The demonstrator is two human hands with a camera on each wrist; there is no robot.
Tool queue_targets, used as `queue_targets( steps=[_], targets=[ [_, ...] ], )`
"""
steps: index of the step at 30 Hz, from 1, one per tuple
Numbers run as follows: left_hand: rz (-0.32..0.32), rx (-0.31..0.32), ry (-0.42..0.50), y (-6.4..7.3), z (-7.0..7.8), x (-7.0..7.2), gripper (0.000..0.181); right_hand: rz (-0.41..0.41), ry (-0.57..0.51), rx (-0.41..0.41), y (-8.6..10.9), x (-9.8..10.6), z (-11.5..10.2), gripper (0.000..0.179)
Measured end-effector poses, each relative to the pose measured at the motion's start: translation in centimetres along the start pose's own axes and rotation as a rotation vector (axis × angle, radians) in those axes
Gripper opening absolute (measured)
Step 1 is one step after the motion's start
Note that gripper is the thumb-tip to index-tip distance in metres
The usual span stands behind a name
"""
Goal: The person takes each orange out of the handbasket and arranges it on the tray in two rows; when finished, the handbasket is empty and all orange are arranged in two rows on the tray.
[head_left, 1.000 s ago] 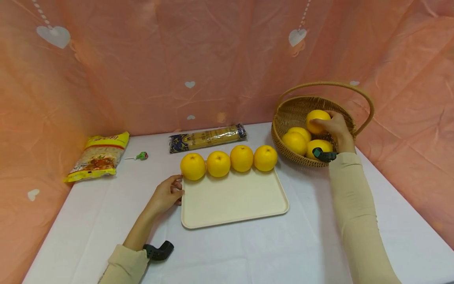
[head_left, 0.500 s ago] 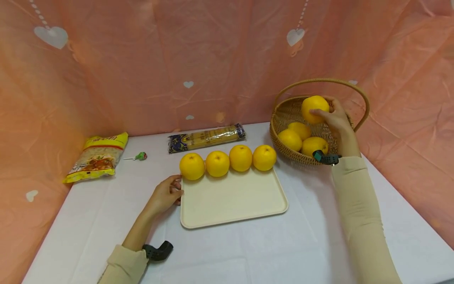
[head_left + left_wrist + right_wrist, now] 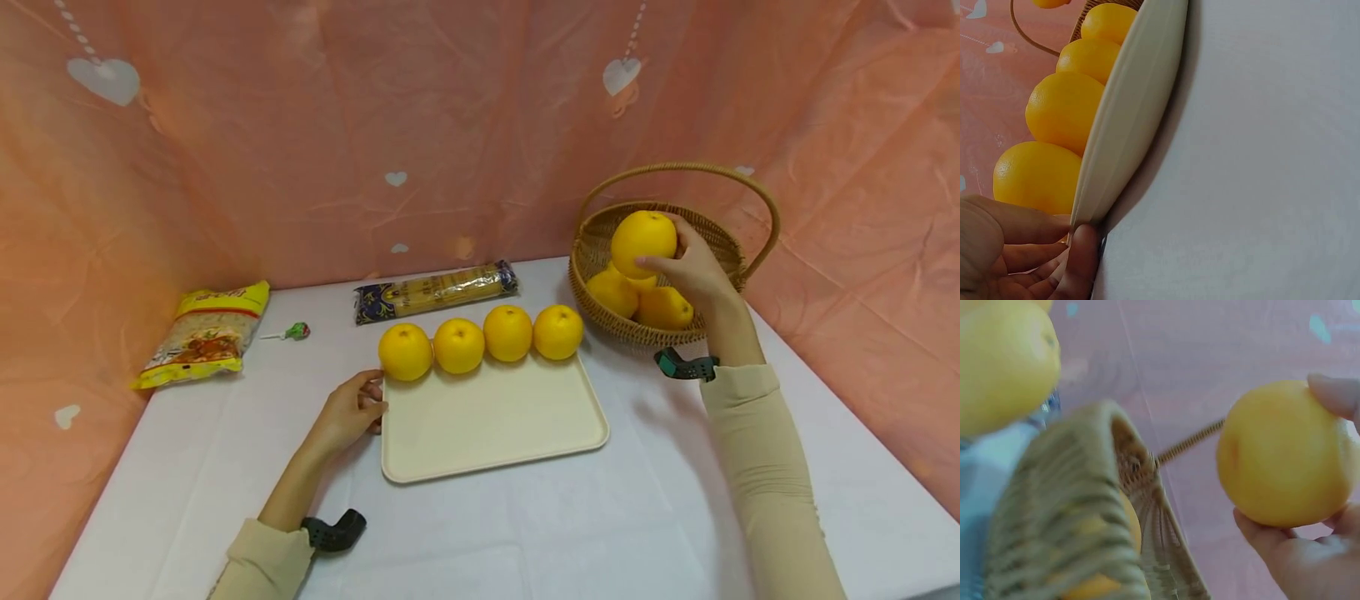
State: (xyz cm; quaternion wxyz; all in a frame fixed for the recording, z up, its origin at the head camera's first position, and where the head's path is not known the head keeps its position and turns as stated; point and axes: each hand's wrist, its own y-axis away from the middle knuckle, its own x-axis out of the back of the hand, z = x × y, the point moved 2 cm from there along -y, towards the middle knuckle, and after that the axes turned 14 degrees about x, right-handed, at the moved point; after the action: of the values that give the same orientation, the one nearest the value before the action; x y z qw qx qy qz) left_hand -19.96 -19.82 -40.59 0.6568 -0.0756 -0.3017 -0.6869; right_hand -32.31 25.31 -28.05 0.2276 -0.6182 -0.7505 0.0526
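right hand (image 3: pixel 693 265) wrapped round an orange (image 3: pixel 642 240) over the basket (image 3: pixel 596 250) | left hand (image 3: pixel 348 412) pinching the tray (image 3: pixel 491 417) edge | looks like unloading, next move prob wants a careful carry tray-ward

Yellow food bag (image 3: pixel 206 335), lollipop (image 3: pixel 297 331) near it, long pasta packet (image 3: pixel 437 292), pink heart-dotted curtain (image 3: pixel 300 150)

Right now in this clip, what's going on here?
A person's right grip holds up an orange by the basket, where three others show. The left grip pinches the tray at its left rim; four oranges stand in a row along its far side.
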Motion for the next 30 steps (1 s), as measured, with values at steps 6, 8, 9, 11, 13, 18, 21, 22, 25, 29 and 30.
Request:
queue_targets(
  steps=[6,8,9,11,13,18,21,22,25,29,30],
  targets=[
    [0.000,-0.004,-0.014,-0.1,0.1,0.2,0.050,0.003,-0.198,0.123,1.8,-2.3,-0.8,0.065],
    [-0.002,-0.011,-0.011,-0.1,0.0,0.2,0.050,-0.029,-0.257,0.201,2.2,-3.2,-0.9,0.066],
    [-0.003,-0.014,-0.010,-0.2,0.0,0.3,0.050,-0.048,-0.273,0.232,2.5,-3.7,-0.9,0.066],
    [-0.003,-0.021,-0.005,-0.2,0.0,0.3,0.050,-0.091,-0.307,0.285,2.8,-4.9,-1.0,0.070],
    [-0.004,-0.024,-0.001,-0.2,0.0,0.3,0.050,-0.133,-0.327,0.320,3.1,-6.1,-1.0,0.073],
    [-0.011,-0.018,0.007,-0.1,0.0,0.2,0.050,-0.201,-0.331,0.359,3.9,-9.4,-1.4,0.079],
    [-0.011,-0.016,0.007,-0.1,0.0,0.2,0.050,-0.230,-0.343,0.365,4.3,-11.5,-1.6,0.080],
    [-0.011,-0.015,0.004,-0.1,0.0,0.2,0.050,-0.241,-0.346,0.362,4.4,-12.2,-1.7,0.081],
    [-0.009,-0.010,0.004,-0.1,0.0,0.1,0.050,-0.287,-0.334,0.369,4.7,-14.4,-1.9,0.084],
    [-0.010,-0.003,0.010,-0.1,0.0,0.1,0.051,-0.362,-0.222,0.393,5.1,-17.5,-1.9,0.085],
    [-0.011,-0.004,0.010,-0.1,0.0,0.1,0.051,-0.379,-0.182,0.407,5.1,-18.3,-1.8,0.086]
  ],
)
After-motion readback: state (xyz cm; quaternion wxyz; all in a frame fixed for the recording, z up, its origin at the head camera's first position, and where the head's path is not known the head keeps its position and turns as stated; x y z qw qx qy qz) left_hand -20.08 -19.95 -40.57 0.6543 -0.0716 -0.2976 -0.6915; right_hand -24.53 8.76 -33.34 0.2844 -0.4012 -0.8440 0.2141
